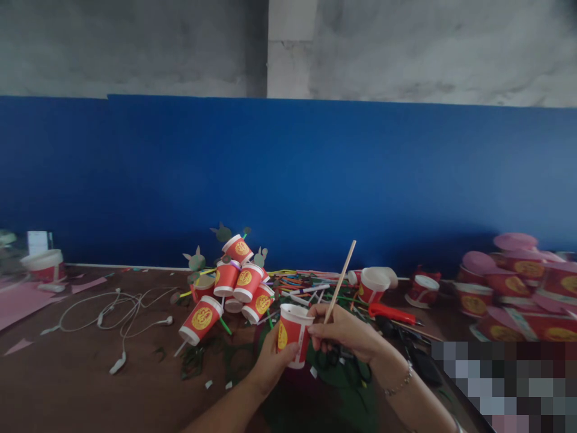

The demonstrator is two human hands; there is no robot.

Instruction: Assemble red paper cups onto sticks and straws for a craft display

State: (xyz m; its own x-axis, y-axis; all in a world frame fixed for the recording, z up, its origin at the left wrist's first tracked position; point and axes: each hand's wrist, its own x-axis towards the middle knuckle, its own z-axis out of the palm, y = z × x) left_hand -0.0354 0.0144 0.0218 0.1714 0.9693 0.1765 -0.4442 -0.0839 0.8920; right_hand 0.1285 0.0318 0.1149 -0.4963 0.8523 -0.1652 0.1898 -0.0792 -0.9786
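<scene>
A red and white paper cup (292, 331) with a yellow emblem is upright in my left hand (273, 361), whose fingers wrap round its lower side. My right hand (340, 331) is at the cup's right side, closed round a thin wooden stick (341, 279) that points up and slightly right. Its lower end is hidden by the fingers. Just left of the held cup lies a pile of similar cups (247, 281), some with sticks, green straws and paper animal shapes.
White earphones (118, 362) and pink paper (20, 304) lie at left. Behind my hands are scattered straws (293, 279). To the right are a white-rimmed cup (374, 285), a red tool (392, 313), black scissors (356, 367) and stacked cups with pink discs (514, 279). A blue wall panel (288, 180) stands behind.
</scene>
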